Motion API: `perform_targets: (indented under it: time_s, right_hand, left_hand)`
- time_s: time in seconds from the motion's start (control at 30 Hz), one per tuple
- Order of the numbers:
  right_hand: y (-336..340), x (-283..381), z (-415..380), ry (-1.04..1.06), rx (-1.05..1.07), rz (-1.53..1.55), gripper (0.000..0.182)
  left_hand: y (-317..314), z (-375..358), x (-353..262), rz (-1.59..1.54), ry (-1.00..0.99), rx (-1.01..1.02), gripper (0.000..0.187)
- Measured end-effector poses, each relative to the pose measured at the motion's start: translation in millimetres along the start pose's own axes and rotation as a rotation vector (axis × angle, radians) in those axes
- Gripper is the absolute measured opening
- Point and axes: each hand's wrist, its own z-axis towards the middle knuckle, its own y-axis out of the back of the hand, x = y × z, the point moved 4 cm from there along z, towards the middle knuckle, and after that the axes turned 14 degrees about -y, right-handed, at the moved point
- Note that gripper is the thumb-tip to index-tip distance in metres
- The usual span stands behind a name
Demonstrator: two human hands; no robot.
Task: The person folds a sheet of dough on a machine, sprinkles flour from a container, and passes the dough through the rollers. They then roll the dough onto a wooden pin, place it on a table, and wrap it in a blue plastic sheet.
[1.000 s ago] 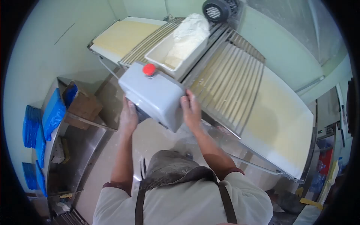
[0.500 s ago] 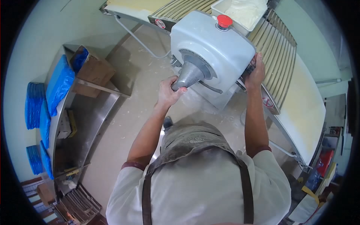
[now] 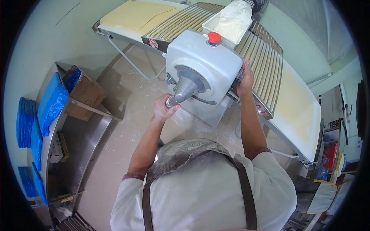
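Observation:
In front of me stands a dough sheeter with a rounded light grey housing (image 3: 196, 57). My left hand (image 3: 164, 107) is closed around the end of its grey metal lever (image 3: 184, 89), which sticks out from a round dial. My right hand (image 3: 245, 79) is at the housing's right side, its fingers curled over a dark control there and mostly hidden. A red stop button (image 3: 214, 37) sits on top of the housing. Behind it, a white tub (image 3: 208, 26) holds white flour (image 3: 233, 21). A pale yellow dough sheet (image 3: 135, 17) lies on the left belt.
Slatted guards (image 3: 262, 57) flank the housing, and the right belt (image 3: 298, 111) slopes towards me. To the left is a metal shelf unit (image 3: 83, 144) with blue plastic packs (image 3: 54, 100) and a cardboard box (image 3: 84, 92). A red item (image 3: 330, 156) sits on shelving at far right.
My view has shifted, so the sheeter appears lower and further left, and more of the dough sheet shows. Both hands keep their places on the machine.

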Motion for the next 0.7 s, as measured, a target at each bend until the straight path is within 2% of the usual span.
perform_targets:
  time_s: [0.37,0.57,0.67,0.7]
  right_hand:
    - [2,-6,7,-0.009,-0.063,0.037,0.043]
    - [-4,-1,1,-0.004,-0.050,0.012,0.045]
    - [-4,3,-2,-0.004,-0.047,-0.055,0.042]
    - [-1,16,0,0.163,-0.107,-0.274,0.040]
  left_hand:
    - [-2,-7,9,0.086,0.030,-0.025,0.065]
    - [5,3,2,0.060,-0.042,-0.033,0.066]
    - [6,3,-1,0.088,-0.034,-0.060,0.059]
    - [4,0,2,0.086,-0.024,-0.021,0.060]
